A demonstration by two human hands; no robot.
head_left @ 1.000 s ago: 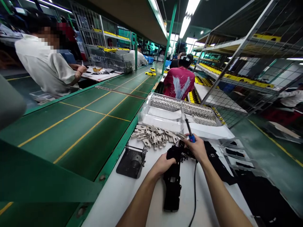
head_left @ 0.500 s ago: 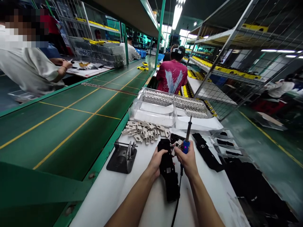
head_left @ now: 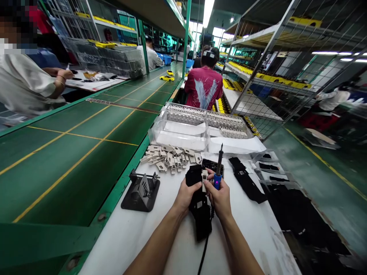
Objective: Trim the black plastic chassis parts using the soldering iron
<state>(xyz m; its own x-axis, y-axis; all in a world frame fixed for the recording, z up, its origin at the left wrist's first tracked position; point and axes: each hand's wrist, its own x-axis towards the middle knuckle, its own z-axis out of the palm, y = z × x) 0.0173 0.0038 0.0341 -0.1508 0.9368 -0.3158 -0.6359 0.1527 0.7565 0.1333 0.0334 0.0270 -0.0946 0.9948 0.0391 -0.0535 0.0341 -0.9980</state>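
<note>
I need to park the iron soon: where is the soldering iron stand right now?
The black stand sits on the white bench's left edge beside the green conveyor, left of the left hand.

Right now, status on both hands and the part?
Left hand grips black plastic part. Right hand holds soldering iron, tip up, and a small beige piece. Nothing blocking.

Bright ceiling tubes (head_left: 207, 8) glare overhead, the white bench (head_left: 160, 225) is evenly lit with soft shadows, and edges bend and blur from wide-angle distortion.
</note>
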